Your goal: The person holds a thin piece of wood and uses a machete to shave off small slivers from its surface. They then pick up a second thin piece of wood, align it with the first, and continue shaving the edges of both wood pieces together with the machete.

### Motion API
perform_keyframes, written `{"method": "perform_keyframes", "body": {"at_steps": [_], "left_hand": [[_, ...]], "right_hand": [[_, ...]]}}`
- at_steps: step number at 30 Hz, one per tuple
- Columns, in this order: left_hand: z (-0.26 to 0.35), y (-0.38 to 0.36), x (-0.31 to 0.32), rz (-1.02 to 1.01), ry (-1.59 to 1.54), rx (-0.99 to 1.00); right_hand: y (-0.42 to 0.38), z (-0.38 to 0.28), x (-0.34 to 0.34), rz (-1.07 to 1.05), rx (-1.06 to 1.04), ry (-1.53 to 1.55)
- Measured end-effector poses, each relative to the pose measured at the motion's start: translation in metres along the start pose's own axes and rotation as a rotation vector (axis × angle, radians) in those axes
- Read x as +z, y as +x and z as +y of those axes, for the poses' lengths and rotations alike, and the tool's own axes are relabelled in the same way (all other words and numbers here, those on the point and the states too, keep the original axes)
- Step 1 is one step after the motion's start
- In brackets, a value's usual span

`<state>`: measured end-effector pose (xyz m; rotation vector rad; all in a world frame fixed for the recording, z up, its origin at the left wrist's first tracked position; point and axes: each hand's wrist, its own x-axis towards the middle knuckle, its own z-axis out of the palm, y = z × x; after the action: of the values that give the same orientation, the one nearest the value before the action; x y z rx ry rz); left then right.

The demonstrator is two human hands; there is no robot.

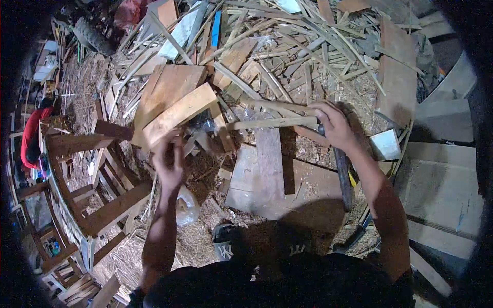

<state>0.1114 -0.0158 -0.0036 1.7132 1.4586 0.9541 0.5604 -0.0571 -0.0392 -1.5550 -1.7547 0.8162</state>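
Observation:
My right hand is closed around the right end of a thin wooden strip, which runs leftward toward the middle. Another thin strip lies just above it, reaching the same hand. My left hand is at the lower left end of a short light board; its fingers are blurred, and whether they grip the board cannot be made out. Just below my right hand a dark-handled tool lies with its head partly hidden by the hand.
Wooden frames stand at the left, near a person in red. Scrap strips are heaped at the top. Flat boards lie in front of my feet. A clear plastic bag and a large panel are also there.

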Motion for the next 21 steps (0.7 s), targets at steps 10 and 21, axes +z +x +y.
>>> {"method": "perform_keyframes", "body": {"at_steps": [10,21], "left_hand": [[0.005,0.004,0.054,-0.274,0.177,0.067],[0.007,0.028,0.093,-0.385,0.124,0.04]], "right_hand": [[0.008,-0.015,0.028,-0.12,-0.052,-0.099],[0.005,-0.028,0.027,-0.227,0.075,-0.186]]}}
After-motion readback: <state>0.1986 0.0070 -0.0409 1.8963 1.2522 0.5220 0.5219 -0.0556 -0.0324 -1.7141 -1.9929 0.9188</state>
